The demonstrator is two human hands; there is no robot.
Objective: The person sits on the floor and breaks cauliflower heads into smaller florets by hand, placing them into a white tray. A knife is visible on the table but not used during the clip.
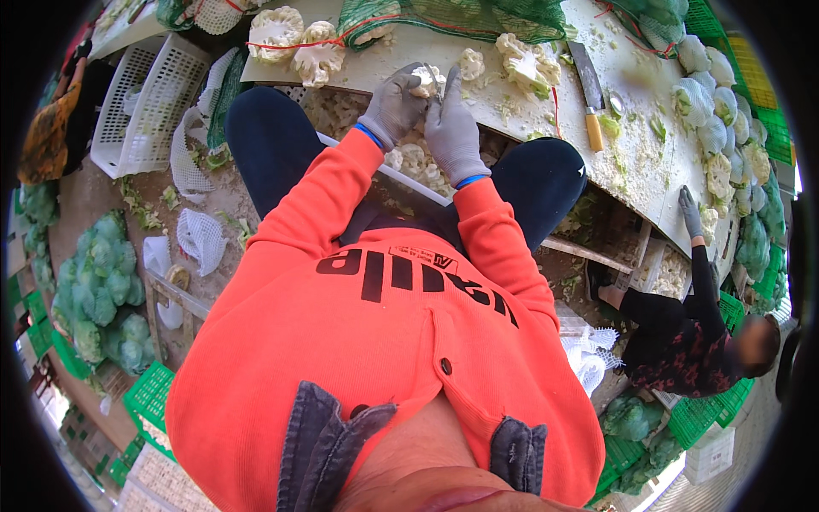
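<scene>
My left hand (395,105), in a grey glove, holds a small piece of cauliflower (425,83) over the table's near edge. My right hand (452,125), gloved too, is closed on a small knife (435,80), whose blade is against the piece. Below both hands, a white crate (416,182) between my knees holds cut florets (413,160). Just right of the hands lies a small floret (471,64), and beyond it a larger cut cauliflower (528,64). Two cut cauliflower pieces (318,54) lie at the table's left end. The knife's handle is hidden in my glove.
A cleaver (587,83) with a wooden handle lies on the white table (640,121), right of my hands. Green netting (448,22) lies at the back. Netted cauliflowers (710,102) line the far right. A co-worker (681,333) sits at right. An empty white basket (150,105) stands left.
</scene>
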